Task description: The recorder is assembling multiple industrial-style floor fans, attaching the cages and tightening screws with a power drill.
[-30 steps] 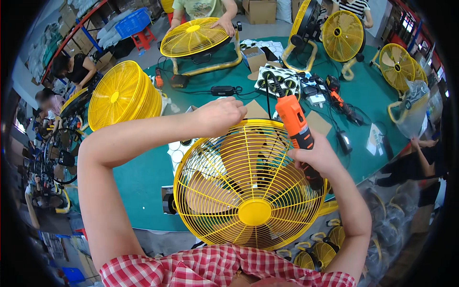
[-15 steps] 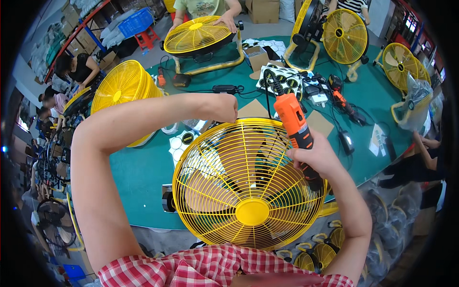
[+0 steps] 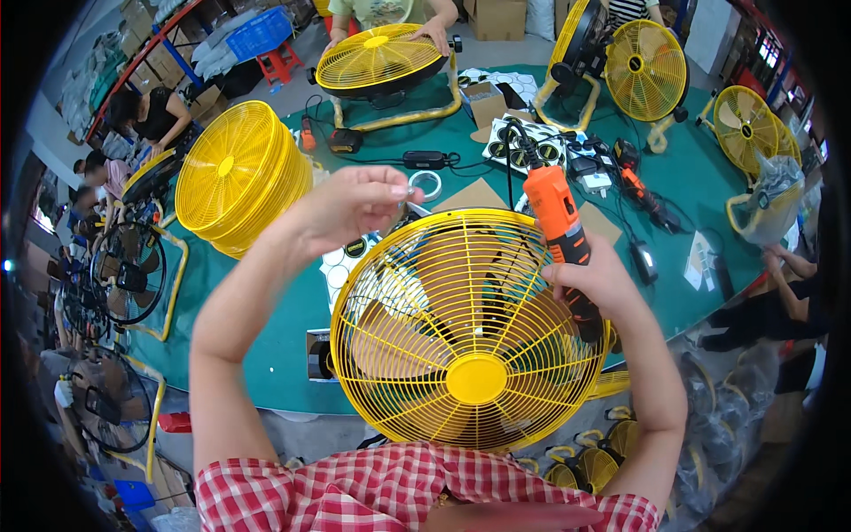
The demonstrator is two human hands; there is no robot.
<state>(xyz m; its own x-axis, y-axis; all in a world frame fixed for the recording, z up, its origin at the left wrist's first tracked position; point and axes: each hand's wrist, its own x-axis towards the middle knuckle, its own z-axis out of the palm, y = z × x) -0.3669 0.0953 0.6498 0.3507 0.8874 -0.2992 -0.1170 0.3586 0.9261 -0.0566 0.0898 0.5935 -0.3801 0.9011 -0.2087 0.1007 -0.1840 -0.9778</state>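
Yellow fan (image 3: 476, 379) by the surface's (image 3: 282, 372) near edge, driver (image 3: 556, 213) over its right side.
Right hand (image 3: 598, 277) clamps the driver, long axis pointing far, slightly left; left hand (image 3: 346, 208) (grip's state: cannot tell) hovers beyond the far-left rim.

Noted bright, diffuse light across the green table (image 3: 284, 341), with soft shadows. Saw a small bluish-white glare spot (image 3: 8, 265) at the far left rim. Found the yellow fan grille (image 3: 476, 379) crisp, distant people (image 3: 113, 177) at left blurred. Recorded strong fisheye bending toward the rim and black vignetted corners.
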